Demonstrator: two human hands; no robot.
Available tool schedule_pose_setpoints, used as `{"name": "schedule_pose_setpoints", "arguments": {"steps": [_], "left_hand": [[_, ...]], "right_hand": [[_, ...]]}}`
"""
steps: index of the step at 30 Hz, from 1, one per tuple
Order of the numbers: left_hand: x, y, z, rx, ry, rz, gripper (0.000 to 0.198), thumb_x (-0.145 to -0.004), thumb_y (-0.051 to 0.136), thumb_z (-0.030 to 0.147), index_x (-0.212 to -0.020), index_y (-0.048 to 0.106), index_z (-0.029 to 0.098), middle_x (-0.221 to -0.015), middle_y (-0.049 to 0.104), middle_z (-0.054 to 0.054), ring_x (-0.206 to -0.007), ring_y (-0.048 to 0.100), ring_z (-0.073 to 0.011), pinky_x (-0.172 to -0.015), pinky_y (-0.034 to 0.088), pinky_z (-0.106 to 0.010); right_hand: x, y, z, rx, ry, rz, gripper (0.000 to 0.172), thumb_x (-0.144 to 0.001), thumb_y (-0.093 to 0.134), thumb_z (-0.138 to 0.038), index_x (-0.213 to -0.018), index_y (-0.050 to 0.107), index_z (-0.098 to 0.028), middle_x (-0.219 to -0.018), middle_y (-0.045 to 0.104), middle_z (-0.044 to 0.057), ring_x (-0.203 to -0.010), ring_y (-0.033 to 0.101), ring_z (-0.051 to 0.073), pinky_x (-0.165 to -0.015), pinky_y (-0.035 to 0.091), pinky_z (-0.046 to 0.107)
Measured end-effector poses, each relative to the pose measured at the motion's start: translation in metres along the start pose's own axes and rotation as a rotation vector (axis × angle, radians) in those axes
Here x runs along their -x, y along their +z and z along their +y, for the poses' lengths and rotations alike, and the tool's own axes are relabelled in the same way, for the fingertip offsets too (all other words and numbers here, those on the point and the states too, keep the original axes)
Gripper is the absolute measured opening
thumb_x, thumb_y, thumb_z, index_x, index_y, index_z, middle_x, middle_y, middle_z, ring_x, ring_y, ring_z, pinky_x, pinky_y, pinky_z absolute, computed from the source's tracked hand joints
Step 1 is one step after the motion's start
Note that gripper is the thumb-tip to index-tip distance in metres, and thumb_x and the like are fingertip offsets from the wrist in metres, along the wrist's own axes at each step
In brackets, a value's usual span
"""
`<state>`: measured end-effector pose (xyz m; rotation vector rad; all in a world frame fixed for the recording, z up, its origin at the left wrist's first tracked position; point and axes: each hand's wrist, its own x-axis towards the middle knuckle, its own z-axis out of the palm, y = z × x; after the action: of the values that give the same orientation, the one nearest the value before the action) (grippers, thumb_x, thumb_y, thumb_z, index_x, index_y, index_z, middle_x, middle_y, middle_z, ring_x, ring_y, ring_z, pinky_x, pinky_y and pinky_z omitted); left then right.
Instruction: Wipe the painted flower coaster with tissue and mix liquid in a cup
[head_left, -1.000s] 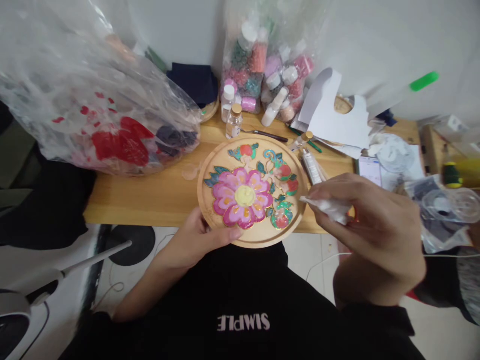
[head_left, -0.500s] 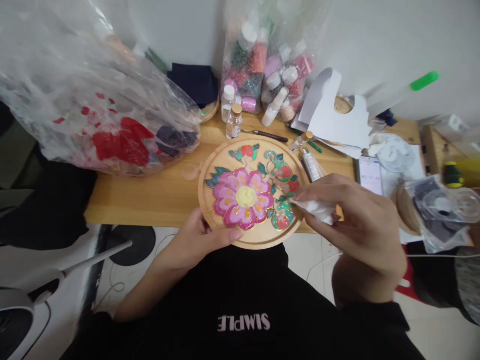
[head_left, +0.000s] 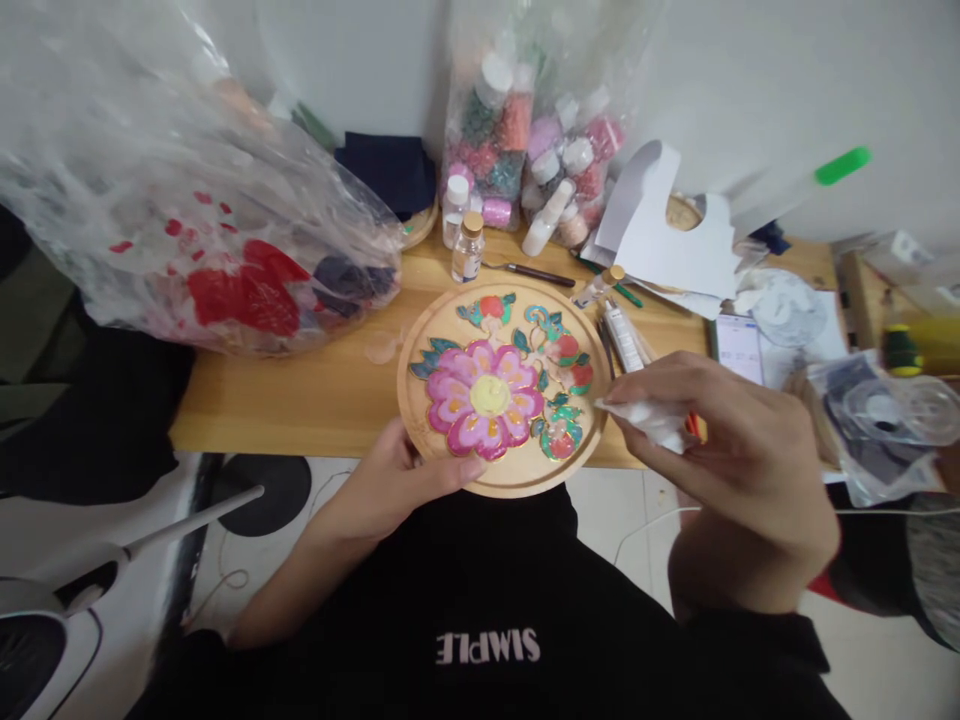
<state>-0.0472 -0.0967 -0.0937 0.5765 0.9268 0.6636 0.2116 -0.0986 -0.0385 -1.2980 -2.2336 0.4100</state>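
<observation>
A round wooden plate (head_left: 439, 330) painted with a big pink flower and smaller red and green blossoms lies at the front edge of the wooden table (head_left: 300, 390). My left hand (head_left: 397, 480) grips the plate's near rim, thumb on top. My right hand (head_left: 720, 450) is closed on a crumpled white tissue (head_left: 649, 420), whose tip sits at the plate's right rim beside the small blossoms.
A large clear plastic bag (head_left: 187, 220) with red pieces fills the left of the table. Bags of small coloured bottles (head_left: 540, 140) stand at the back. A corked vial (head_left: 468, 245), a brush (head_left: 532, 271), tubes (head_left: 622, 335), white papers (head_left: 667, 235), a phone (head_left: 736, 335) and clear packaging (head_left: 885, 415) lie around.
My right hand pushed the tissue leftward onto the plate's small blossoms, then drew it back to the right rim. My left hand kept its hold on the plate.
</observation>
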Motion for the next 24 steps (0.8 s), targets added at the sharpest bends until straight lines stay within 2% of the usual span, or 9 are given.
{"name": "schedule_pose_setpoints", "arguments": {"steps": [5,8,13,18,24], "left_hand": [[0.0,-0.003,-0.006,-0.002,0.01,0.018,0.069,-0.065,0.088,0.024,-0.129,0.062,0.023,-0.123,0.073,-0.008,-0.121,0.065,-0.0337,-0.106,0.052,-0.046],[-0.002,-0.007,-0.013,0.016,0.043,0.036,0.068,-0.064,0.089,0.025,-0.127,0.064,0.023,-0.12,0.075,-0.009,-0.117,0.067,-0.0336,-0.103,0.054,-0.045],[-0.005,-0.01,-0.016,0.032,0.039,0.019,0.061,-0.06,0.091,0.024,-0.116,0.068,0.021,-0.119,0.075,-0.009,-0.115,0.068,-0.0338,-0.1,0.056,-0.043],[-0.006,-0.015,-0.01,-0.01,0.018,-0.043,0.07,-0.06,0.091,0.029,-0.124,0.065,0.019,-0.117,0.075,-0.011,-0.113,0.069,-0.0346,-0.099,0.056,-0.045],[-0.003,-0.018,-0.008,-0.057,0.015,-0.057,0.078,-0.061,0.092,0.035,-0.132,0.062,0.023,-0.112,0.077,-0.009,-0.106,0.072,-0.0326,-0.093,0.059,-0.042]], "right_hand": [[0.015,0.002,0.008,-0.094,0.141,0.199,0.028,-0.081,0.072,-0.012,-0.103,0.065,-0.028,-0.091,0.073,0.002,-0.082,0.071,0.021,-0.066,0.058,0.034],[0.018,0.008,0.011,-0.117,0.205,0.297,0.029,-0.079,0.075,-0.014,-0.103,0.065,-0.028,-0.092,0.072,0.003,-0.084,0.07,0.024,-0.067,0.058,0.038],[0.013,0.012,0.012,-0.216,0.21,0.376,0.031,-0.08,0.073,-0.009,-0.104,0.066,-0.028,-0.092,0.071,0.004,-0.086,0.068,0.024,-0.07,0.055,0.038],[0.008,0.012,0.019,-0.236,0.149,0.492,0.035,-0.076,0.075,-0.006,-0.103,0.07,-0.027,-0.089,0.07,0.002,-0.083,0.067,0.021,-0.069,0.054,0.035],[0.009,0.013,0.021,-0.265,0.116,0.518,0.035,-0.074,0.074,-0.002,-0.099,0.072,-0.026,-0.087,0.07,0.001,-0.082,0.067,0.02,-0.071,0.054,0.036]]}}
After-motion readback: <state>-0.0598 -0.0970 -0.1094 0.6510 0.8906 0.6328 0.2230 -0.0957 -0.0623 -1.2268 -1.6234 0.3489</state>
